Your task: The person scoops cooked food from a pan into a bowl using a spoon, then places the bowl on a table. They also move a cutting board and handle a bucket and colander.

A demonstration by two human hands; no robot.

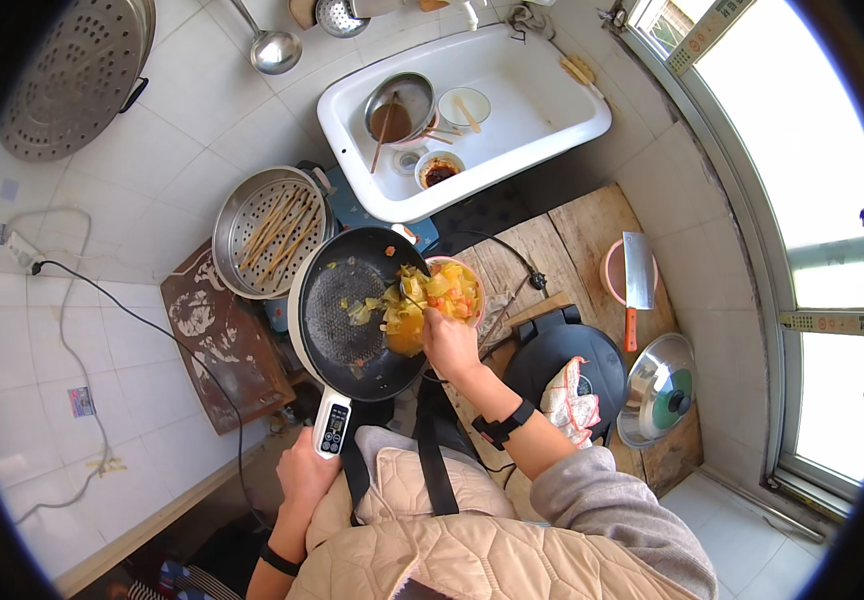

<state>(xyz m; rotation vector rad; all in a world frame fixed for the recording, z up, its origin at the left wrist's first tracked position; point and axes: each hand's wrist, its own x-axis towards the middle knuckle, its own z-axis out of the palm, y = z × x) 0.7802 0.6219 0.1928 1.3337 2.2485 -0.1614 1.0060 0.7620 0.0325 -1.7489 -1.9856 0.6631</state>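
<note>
My left hand [306, 463] grips the white handle [333, 424] of a black-lined electric frying pan [342, 307]; the handle carries a button panel. The pan appears tilted to the right, its rim overlapping a pink-rimmed bowl [483, 300]. Cooked yellow-green vegetables with orange-red pieces [405, 334] gather at the pan's right side. More of this food [450, 286] fills the bowl. Over the pan's right rim, my right hand [450, 346] is closed around a thin dark utensil, mostly hidden by fingers and food. A few scraps cling to the pan's bottom.
Left of the pan, a steamer pot [225, 259] holds chopsticks. Dishes sit in the white sink [537, 90]. On the wooden table [589, 217] are a black round appliance [544, 352], a cleaver [638, 270] across a bowl, and a glass lid [653, 394]. A black cord [184, 345] hangs at left.
</note>
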